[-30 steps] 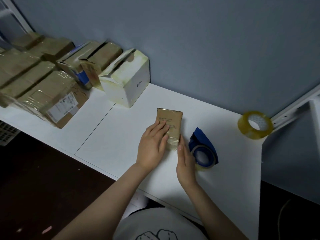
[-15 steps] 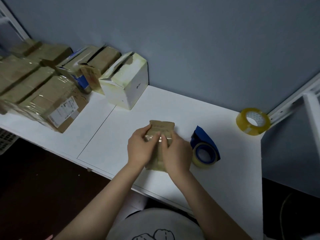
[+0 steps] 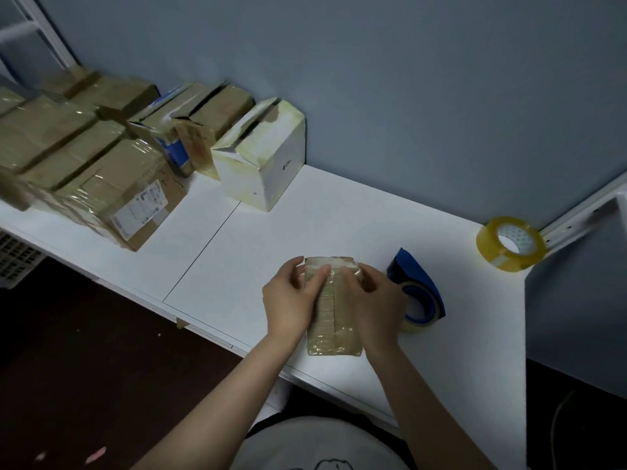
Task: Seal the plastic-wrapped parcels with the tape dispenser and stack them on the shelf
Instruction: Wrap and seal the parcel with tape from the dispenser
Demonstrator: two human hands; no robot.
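My left hand [image 3: 290,307] and right hand [image 3: 376,310] grip the wrapped parcel [image 3: 334,310] from both sides, fingers [image 3: 317,278] curled over its top, near the counter [image 3: 339,215] front edge. The blue tape dispenser [image 3: 420,286] sits just beside my right hand, half hidden behind it. A tape roll [image 3: 510,244] lies far right; stacked boxes [image 3: 112,184] crowd the left, open counter between

tape dispenser [image 3: 418,278]: partly behind right hand [image 3: 376,307] | stacked parcels [image 3: 51,140]: cut by left edge | label [image 3: 140,206]: unreadable
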